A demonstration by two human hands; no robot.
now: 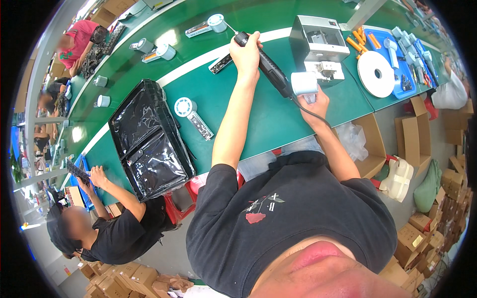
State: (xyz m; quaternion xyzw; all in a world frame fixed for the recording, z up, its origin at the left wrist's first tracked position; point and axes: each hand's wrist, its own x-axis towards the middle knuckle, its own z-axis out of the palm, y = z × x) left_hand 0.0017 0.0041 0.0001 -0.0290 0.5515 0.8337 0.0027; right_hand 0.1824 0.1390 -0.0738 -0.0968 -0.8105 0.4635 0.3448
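Observation:
My left hand (246,55) is closed around the front of a black electric screwdriver (272,72). The thin bit points to the far left, close to a light-blue handheld fan (216,22) lying on the bench. A cord runs from the screwdriver's rear end past my right wrist. My right hand (317,109) grips another light-blue fan part with a round head (304,83); its handle is mostly hidden by my fingers. Nearer me lies a fan with its handle opened (198,124), inner parts showing. A narrow dark piece (221,63) rests beside my left wrist.
A silver-grey box machine (320,42) stands behind my right hand. Right of it are orange-handled tools (358,40), a white disc (376,74) and a blue tray (406,89) of parts. A black plastic-wrapped case (151,144) lies left. Co-workers sit at left.

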